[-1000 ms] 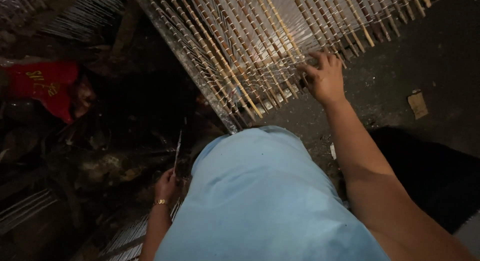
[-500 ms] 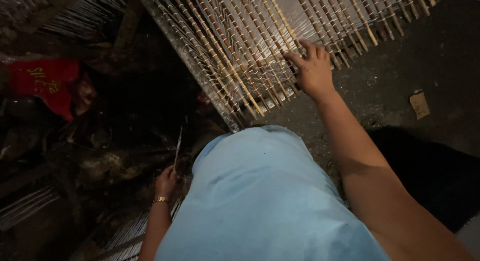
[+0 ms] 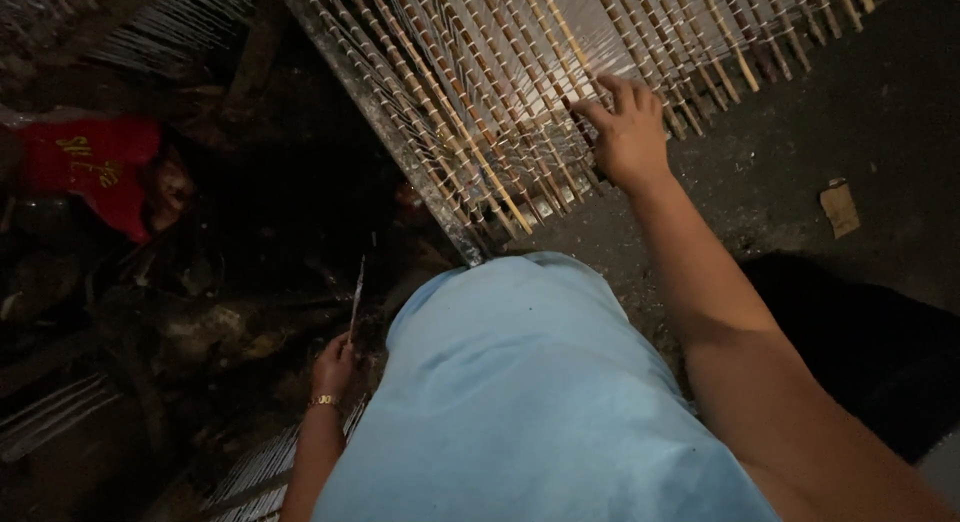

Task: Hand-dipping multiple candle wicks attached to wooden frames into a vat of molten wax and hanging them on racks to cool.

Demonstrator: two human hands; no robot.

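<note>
Head view: my right hand [image 3: 628, 132] lies spread on the bamboo rods [image 3: 520, 92] of the frame, fingertips pressing one rod at its near end. My left hand [image 3: 333, 365] is closed around a thin pointed stick [image 3: 356, 297], low at the left beside my blue shirt [image 3: 520, 402]. I judge it best to press lightly, so the white threads [image 3: 590, 22] stay unsnagged. The rods' long axes run from near left to far right; the stick points up, away from me. The floor [image 3: 850, 112] is dark.
</note>
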